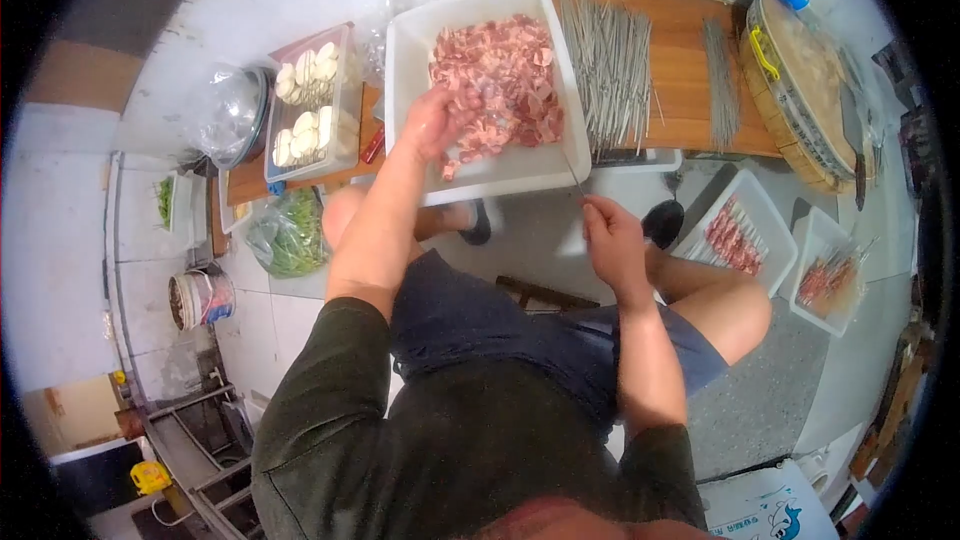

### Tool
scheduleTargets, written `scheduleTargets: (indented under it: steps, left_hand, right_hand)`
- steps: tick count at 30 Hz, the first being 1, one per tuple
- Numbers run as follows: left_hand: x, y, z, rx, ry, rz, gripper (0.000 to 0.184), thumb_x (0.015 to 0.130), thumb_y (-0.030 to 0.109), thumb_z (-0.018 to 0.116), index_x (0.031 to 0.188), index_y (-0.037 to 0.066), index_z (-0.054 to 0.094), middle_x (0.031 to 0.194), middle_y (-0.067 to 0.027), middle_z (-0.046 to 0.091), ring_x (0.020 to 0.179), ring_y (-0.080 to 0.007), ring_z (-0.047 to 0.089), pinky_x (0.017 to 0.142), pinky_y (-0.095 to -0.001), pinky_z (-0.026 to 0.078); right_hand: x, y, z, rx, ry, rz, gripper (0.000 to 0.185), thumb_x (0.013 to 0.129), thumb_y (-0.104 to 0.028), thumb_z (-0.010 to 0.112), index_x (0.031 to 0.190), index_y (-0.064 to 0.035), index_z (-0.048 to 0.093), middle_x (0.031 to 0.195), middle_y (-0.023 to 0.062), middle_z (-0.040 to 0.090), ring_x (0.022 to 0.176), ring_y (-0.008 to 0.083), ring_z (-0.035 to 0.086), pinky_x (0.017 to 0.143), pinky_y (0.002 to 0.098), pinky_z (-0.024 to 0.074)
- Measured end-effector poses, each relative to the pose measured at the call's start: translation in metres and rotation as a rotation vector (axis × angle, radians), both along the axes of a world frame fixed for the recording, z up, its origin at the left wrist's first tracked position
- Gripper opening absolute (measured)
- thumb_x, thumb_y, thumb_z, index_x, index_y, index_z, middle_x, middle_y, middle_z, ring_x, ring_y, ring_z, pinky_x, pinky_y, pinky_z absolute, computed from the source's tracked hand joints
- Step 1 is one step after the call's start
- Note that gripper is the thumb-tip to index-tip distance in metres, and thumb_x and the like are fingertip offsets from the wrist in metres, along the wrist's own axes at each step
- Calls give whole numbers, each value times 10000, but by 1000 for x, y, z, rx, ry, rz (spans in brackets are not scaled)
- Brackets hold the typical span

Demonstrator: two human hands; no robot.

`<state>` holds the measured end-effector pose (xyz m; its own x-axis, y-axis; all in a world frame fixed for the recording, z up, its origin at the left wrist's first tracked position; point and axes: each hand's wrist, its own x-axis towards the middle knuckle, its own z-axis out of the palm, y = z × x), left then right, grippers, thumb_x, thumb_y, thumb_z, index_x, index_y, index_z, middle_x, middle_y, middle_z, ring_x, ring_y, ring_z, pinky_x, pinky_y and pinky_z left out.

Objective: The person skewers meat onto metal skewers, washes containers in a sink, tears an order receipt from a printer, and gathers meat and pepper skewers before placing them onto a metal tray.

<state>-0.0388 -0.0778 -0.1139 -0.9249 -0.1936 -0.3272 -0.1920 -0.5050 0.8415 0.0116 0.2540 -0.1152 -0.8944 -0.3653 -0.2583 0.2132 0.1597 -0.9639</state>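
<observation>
Pink-red cut meat (pixel 512 75) is spread by the left hand (pixel 432 124), its fingers unclear; thin skewer (pixel 573 172) is pinched in right hand (pixel 613 240) fingers.

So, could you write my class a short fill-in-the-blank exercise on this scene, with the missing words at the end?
The left hand is in the white tub, at a heap of raw ____.
The right hand holds a thin metal ____.
The table beside the tub is made of ____.
The leaves in the clear bag are coloured ____.

Missing words: meat; skewer; wood; green.
</observation>
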Motion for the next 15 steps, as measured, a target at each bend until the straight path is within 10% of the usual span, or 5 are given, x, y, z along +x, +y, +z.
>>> scheduleTargets:
  steps: [4,15]
  left_hand:
    - [-2,9,6,232,44,35,190,914,76,461,1059,-31,520,1022,-119,594,926,-210,596,803,-311,511]
    - [0,28,8,-271,22,92,193,905,59,479,1086,18,530,1047,-76,602,934,-166,587,798,-283,479]
  right_hand:
    - [2,-4,-1,48,51,35,236,899,-159,539,1033,17,620,662,40,568,606,97,503,577,249,424]
    - [3,-4,5,81,45,73,225,897,-159,537,1027,2,625,655,64,566,602,115,508,581,267,432]
